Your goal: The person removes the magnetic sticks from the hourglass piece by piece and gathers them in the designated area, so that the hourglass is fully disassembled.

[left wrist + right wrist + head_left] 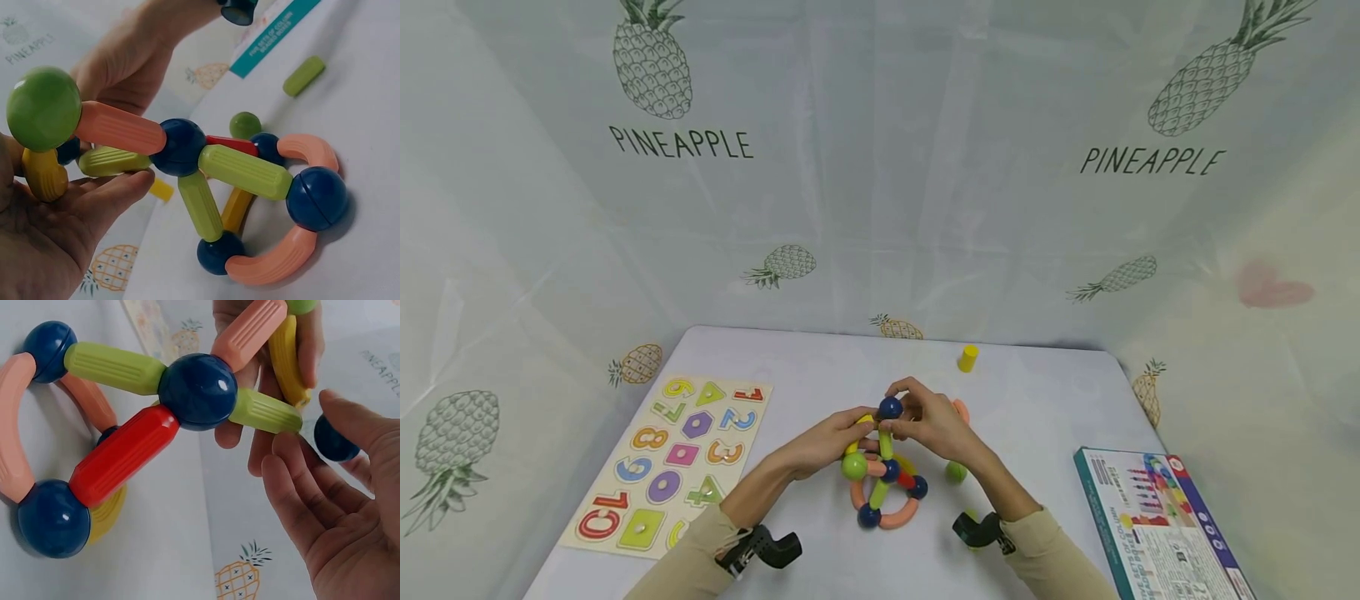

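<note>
A blue ball is held between the thumb and fingers of my right hand, at the top end of a light green rod. In the right wrist view, a small gap shows between ball and rod. My left hand grips a yellow curved rod joined to a green ball. These belong to a ball-and-rod structure: a salmon rod runs to a central blue ball. Light green and red rods slope down to a ring of curved rods and blue balls on the table.
A number-and-shape puzzle board lies at the left, a printed box at the right. A short yellow rod stands near the back edge. A loose green ball and light green rod lie near the right arm.
</note>
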A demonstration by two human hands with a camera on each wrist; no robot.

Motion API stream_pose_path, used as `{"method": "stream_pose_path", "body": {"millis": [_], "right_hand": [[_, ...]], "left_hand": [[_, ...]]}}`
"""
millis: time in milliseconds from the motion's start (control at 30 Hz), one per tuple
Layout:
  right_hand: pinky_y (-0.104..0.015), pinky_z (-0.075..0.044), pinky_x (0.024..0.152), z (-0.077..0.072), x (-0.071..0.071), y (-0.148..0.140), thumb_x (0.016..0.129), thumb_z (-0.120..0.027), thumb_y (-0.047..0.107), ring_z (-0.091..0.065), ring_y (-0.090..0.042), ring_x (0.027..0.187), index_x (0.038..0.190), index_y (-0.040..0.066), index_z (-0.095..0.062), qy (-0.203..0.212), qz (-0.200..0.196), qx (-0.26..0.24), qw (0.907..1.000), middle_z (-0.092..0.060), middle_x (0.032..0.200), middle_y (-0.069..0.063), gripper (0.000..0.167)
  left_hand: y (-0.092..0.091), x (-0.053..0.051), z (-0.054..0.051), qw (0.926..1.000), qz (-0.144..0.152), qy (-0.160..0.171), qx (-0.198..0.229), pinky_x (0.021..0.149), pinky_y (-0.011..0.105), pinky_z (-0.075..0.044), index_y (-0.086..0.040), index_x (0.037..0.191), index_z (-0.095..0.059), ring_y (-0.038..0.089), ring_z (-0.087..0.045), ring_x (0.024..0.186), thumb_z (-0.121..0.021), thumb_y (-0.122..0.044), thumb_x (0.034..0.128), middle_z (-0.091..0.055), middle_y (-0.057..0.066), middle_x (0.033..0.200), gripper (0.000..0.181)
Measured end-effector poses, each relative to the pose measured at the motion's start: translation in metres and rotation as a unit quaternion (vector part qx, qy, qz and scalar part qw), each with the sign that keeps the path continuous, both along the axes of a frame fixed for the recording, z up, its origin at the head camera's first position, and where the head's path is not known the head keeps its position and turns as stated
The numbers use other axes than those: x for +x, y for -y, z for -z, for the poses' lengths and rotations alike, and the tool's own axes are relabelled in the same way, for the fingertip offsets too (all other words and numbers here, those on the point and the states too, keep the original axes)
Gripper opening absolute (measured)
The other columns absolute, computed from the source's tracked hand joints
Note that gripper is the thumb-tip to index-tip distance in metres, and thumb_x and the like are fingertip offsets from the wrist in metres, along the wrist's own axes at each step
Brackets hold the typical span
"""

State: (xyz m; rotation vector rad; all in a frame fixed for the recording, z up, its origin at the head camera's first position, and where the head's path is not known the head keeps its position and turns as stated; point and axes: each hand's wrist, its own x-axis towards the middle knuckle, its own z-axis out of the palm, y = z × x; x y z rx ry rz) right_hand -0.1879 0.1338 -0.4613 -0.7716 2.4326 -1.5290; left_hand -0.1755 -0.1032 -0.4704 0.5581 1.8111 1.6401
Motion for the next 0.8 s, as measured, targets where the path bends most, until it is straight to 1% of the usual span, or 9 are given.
{"method": "stream_pose_path", "body": {"millis": [67, 167, 300, 400, 467, 533, 633, 733, 800], "right_hand": [[-0.030, -0.057, 0.065, 0.000, 0.001, -0.003, 0.091, -0.076, 0.029, -0.071, -0.027, 0.075, 0.123, 0.020, -0.056, 0.003, 0.002, 0.005, 1.0000, -0.072, 0.089, 0.000, 0.039], [-0.029, -0.055, 0.065, 0.000, 0.002, -0.009, 0.093, -0.074, 0.033, -0.070, -0.024, 0.077, 0.124, 0.022, -0.059, -0.003, 0.014, 0.017, 0.9997, -0.070, 0.091, 0.001, 0.036], [-0.029, -0.056, 0.073, 0.001, 0.004, -0.027, 0.093, -0.074, 0.036, -0.066, -0.017, 0.088, 0.124, 0.022, -0.064, -0.014, 0.044, 0.029, 0.9985, -0.067, 0.102, 0.002, 0.035], [-0.029, -0.056, 0.081, 0.005, 0.006, -0.046, 0.092, -0.075, 0.035, -0.063, -0.017, 0.095, 0.125, 0.019, -0.067, -0.015, 0.065, 0.043, 0.9968, -0.065, 0.109, 0.001, 0.037], [-0.028, -0.055, 0.082, 0.008, 0.009, -0.061, 0.092, -0.075, 0.035, -0.061, -0.018, 0.096, 0.126, 0.018, -0.067, -0.011, 0.078, 0.060, 0.9951, -0.064, 0.110, 0.000, 0.039], [-0.027, -0.054, 0.081, 0.012, 0.011, -0.076, 0.092, -0.075, 0.034, -0.060, -0.018, 0.097, 0.130, 0.015, -0.066, 0.000, 0.087, 0.080, 0.9929, -0.065, 0.114, -0.002, 0.043], [-0.027, -0.054, 0.077, 0.018, 0.017, -0.097, 0.091, -0.076, 0.035, -0.060, -0.018, 0.097, 0.133, 0.012, -0.062, 0.032, 0.093, 0.105, 0.9896, -0.066, 0.114, -0.002, 0.049], [-0.028, -0.053, 0.074, 0.027, 0.022, -0.116, 0.090, -0.077, 0.036, -0.061, -0.019, 0.096, 0.127, 0.012, -0.063, 0.061, 0.085, 0.130, 0.9859, -0.067, 0.107, 0.001, 0.046], [-0.028, -0.052, 0.074, 0.034, 0.025, -0.126, 0.090, -0.076, 0.037, -0.061, -0.019, 0.095, 0.120, 0.014, -0.065, 0.072, 0.074, 0.145, 0.9840, -0.067, 0.103, 0.002, 0.039]], "left_hand": [[0.000, 0.000, 0.000, 1.0000, -0.001, 0.005, 0.000, 0.109, 0.049, -0.044, -0.005, 0.154, -0.037, 0.030, -0.061, 0.124, -0.039, -0.032, 0.1108, -0.051, 0.018, 0.145, 0.051], [0.000, -0.002, 0.002, 0.9999, -0.007, 0.006, -0.006, 0.107, 0.048, -0.046, -0.006, 0.153, -0.039, 0.031, -0.061, 0.124, -0.040, -0.033, 0.1103, -0.050, 0.018, 0.147, 0.051], [0.000, -0.003, 0.003, 0.9999, -0.009, 0.005, -0.009, 0.106, 0.046, -0.047, -0.008, 0.149, -0.045, 0.032, -0.060, 0.125, -0.040, -0.033, 0.1105, -0.049, 0.017, 0.148, 0.046], [0.001, -0.002, 0.003, 0.9999, -0.007, 0.004, -0.006, 0.107, 0.045, -0.047, -0.009, 0.147, -0.047, 0.031, -0.059, 0.126, -0.039, -0.031, 0.1107, -0.050, 0.016, 0.149, 0.044], [0.002, -0.002, 0.003, 1.0000, -0.006, 0.004, -0.005, 0.107, 0.044, -0.046, -0.009, 0.147, -0.047, 0.031, -0.059, 0.126, -0.039, -0.031, 0.1108, -0.051, 0.015, 0.148, 0.043], [0.002, -0.002, 0.003, 1.0000, -0.006, 0.003, -0.003, 0.107, 0.045, -0.046, -0.007, 0.148, -0.047, 0.030, -0.059, 0.126, -0.039, -0.031, 0.1108, -0.051, 0.014, 0.148, 0.044], [0.002, -0.002, 0.004, 1.0000, -0.002, 0.004, 0.003, 0.108, 0.048, -0.044, -0.005, 0.148, -0.046, 0.032, -0.058, 0.127, -0.039, -0.029, 0.1109, -0.050, 0.016, 0.149, 0.045], [0.001, -0.002, 0.006, 1.0000, 0.002, 0.004, 0.007, 0.109, 0.051, -0.042, -0.004, 0.147, -0.046, 0.034, -0.057, 0.128, -0.039, -0.028, 0.1110, -0.049, 0.017, 0.149, 0.044], [0.001, -0.002, 0.007, 1.0000, 0.003, 0.004, 0.008, 0.109, 0.052, -0.041, -0.005, 0.147, -0.047, 0.033, -0.057, 0.128, -0.039, -0.028, 0.1111, -0.049, 0.016, 0.149, 0.044]]}}
